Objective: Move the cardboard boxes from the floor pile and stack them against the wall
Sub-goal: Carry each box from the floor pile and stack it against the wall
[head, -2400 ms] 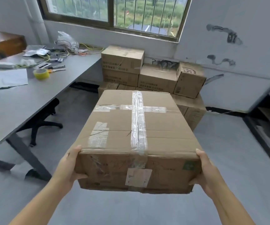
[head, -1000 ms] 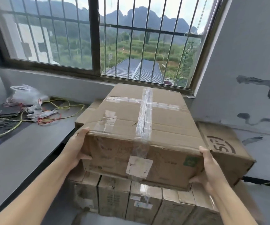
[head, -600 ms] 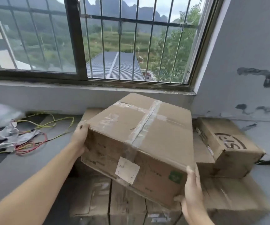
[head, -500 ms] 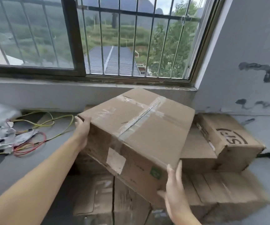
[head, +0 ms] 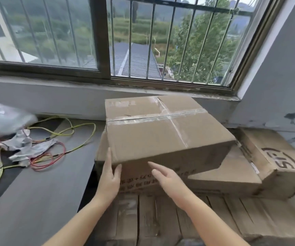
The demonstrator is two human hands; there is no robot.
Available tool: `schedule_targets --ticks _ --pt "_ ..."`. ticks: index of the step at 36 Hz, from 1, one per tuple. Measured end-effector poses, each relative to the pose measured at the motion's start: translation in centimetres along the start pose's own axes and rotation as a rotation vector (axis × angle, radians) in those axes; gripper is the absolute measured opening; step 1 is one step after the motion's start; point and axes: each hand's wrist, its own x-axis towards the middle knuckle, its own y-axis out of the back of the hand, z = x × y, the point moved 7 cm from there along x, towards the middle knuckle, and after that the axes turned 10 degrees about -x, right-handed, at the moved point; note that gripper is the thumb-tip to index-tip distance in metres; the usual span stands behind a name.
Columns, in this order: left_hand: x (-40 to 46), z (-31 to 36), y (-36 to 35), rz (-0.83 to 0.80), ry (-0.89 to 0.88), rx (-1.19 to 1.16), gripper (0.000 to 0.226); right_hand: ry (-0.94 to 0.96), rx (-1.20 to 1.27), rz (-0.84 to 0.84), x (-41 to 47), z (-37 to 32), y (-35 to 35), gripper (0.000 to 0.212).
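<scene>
Taped cardboard box (head: 161, 132) atop stack under window, left hand (head: 109, 176) flat against its seven-o'clock corner, right hand (head: 168, 178) released, fingers straight, just before the near face

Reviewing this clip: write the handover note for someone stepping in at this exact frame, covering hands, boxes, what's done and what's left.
Left hand: open, fingers flat against the near left corner of the taped box.
Right hand: open, just off the box's front face, holding nothing.
Taped box: set on top of the stack under the window, sitting skewed and overhanging the printed box side.
Done: this box is placed.
Left: probably square it up, then fetch any remaining floor boxes, which are out of view.
</scene>
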Motion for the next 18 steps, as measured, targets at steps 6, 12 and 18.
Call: schedule_targets --ticks 6,12,18 --pt "4.8 -1.5 2.7 0.154 0.085 -0.068 0.058 -0.097 -0.022 0.717 0.5 4.2 15.9 0.030" --pt "10.1 -2.8 4.7 0.354 0.187 -0.187 0.054 -0.453 -0.007 0.752 3.4 9.5 24.1 0.059" --pt "14.2 -2.4 5.0 0.427 0.235 -0.255 0.055 -0.473 0.441 0.579 9.0 11.5 21.2 0.048"
